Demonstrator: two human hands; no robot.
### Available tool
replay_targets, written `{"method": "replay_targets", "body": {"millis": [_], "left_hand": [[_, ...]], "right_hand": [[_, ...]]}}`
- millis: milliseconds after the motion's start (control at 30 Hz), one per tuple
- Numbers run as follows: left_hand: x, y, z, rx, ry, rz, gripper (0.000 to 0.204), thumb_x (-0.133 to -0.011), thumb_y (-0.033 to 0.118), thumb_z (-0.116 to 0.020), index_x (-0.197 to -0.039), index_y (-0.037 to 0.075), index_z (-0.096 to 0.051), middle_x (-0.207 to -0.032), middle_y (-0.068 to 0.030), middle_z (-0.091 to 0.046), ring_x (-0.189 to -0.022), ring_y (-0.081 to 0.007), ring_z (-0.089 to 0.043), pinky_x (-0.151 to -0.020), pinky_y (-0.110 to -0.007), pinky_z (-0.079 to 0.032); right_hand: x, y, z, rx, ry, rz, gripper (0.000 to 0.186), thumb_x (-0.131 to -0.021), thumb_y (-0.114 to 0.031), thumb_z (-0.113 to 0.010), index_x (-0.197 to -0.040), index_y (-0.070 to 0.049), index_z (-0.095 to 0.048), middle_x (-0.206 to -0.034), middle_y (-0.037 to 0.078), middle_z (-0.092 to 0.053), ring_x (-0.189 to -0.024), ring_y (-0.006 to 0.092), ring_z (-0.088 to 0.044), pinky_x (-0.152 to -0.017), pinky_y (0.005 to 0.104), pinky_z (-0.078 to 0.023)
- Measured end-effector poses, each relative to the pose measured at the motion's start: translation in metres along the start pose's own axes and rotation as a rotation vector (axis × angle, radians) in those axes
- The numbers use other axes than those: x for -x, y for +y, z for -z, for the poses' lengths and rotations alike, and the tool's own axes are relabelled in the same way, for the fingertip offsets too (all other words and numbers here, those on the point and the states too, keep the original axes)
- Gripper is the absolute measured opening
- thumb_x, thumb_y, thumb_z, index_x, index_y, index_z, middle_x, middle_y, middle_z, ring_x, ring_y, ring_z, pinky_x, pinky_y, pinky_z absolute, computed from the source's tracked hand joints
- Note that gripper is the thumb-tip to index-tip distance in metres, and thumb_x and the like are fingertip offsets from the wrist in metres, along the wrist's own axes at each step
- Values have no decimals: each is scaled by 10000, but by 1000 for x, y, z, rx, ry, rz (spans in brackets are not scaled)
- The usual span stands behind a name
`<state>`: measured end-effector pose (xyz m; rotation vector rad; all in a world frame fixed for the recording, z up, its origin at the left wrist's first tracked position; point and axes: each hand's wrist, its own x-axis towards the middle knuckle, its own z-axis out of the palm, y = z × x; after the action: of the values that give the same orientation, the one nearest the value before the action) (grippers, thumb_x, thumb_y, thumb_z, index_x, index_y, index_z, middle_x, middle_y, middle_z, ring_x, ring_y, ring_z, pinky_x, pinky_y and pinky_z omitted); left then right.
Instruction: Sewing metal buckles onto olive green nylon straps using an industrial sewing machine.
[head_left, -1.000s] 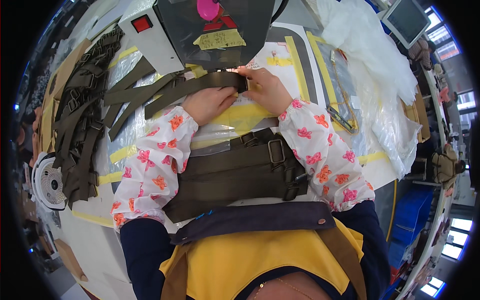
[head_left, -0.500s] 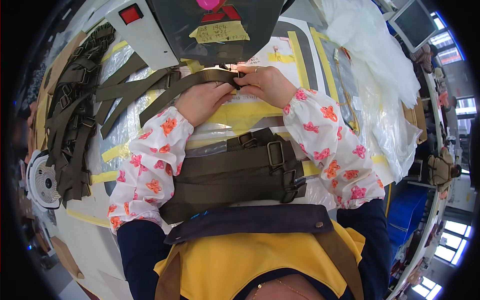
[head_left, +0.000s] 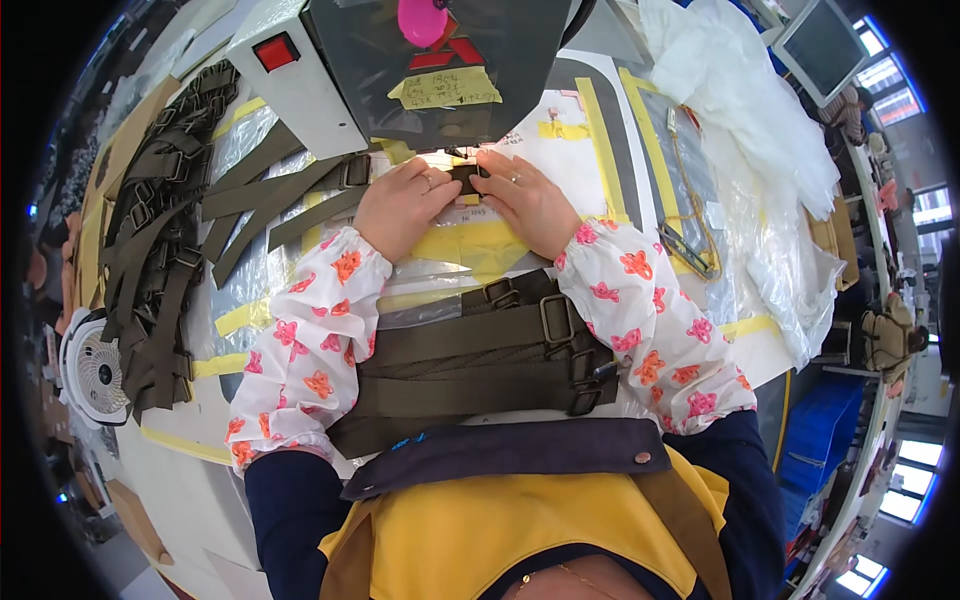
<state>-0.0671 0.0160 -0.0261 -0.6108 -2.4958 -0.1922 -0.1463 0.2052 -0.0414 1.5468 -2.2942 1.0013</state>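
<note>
Our left hand [head_left: 405, 208] and right hand [head_left: 530, 206] hold the olive strap [head_left: 465, 179] with narrowed fingers, a short stretch showing between them, just in front of the grey machine head [head_left: 425, 123].

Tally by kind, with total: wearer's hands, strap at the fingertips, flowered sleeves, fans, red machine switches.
Bare left hand and right hand: 2
Dark olive webbing strap between them: 1
White flower-print fabric sleeves: 2
White round fan: 1
Red rectangular switch: 1
Total: 7

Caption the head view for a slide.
Left hand and right hand hold a dark strap at a machine, buckled straps at left.
</note>
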Motion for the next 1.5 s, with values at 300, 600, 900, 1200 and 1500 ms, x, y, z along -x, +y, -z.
{"method": "replay_targets", "body": {"millis": [300, 600, 900, 1200, 1500], "left_hand": [[1, -1, 2, -45, -12, 7, 253, -671, 125, -598, -917, 159, -644, -944, 38, -623, -805, -159, -569, -691, -272, -491], [1, 6, 1, 95, -139, 157, 231, -737, 112, -584, -962, 135, -631, -1073, 10, -587, -928, -200, -535, -796, -320, -429], [4, 11, 0, 176, -71, 267, 227, -768, 114, -596, -991, 152, -619, -1121, -66, -539, -1045, -230, -507, -853, -403, -342], [6, 4, 0, 126, -1, 243, 187, -767, 114, -614, -947, 151, -642, -1061, 11, -602, -909, -169, -577, -731, -315, -373], [7, 1, 5, 201, -215, 372, 232, -788, 99, -553, -994, 176, -629, -1143, 18, -567, -1004, -170, -553, -912, -463, -356]], "right_hand": [[6, -5, 5, 124, 21, 6, 234, -769, -73, -519, -986, -59, -606, -1141, 103, -567, -1103, 243, -505, -958, 401, -363], [7, -4, 3, 322, 49, 3, 157, -744, -96, -554, -875, -80, -637, -1018, 48, -634, -1023, 173, -545, -958, 440, -327], [2, -6, 9, 160, 7, -110, 156, -746, -105, -628, -897, -80, -661, -980, 39, -644, -987, 195, -560, -923, 475, -354], [0, -3, 10, 181, -17, -115, 135, -744, -97, -627, -874, -81, -659, -1034, 27, -623, -1007, 187, -548, -935, 490, -341], [-3, -1, 11, 174, -5, -70, 134, -735, -87, -635, -866, -82, -662, -992, 35, -636, -972, 194, -562, -940, 489, -337]]}}
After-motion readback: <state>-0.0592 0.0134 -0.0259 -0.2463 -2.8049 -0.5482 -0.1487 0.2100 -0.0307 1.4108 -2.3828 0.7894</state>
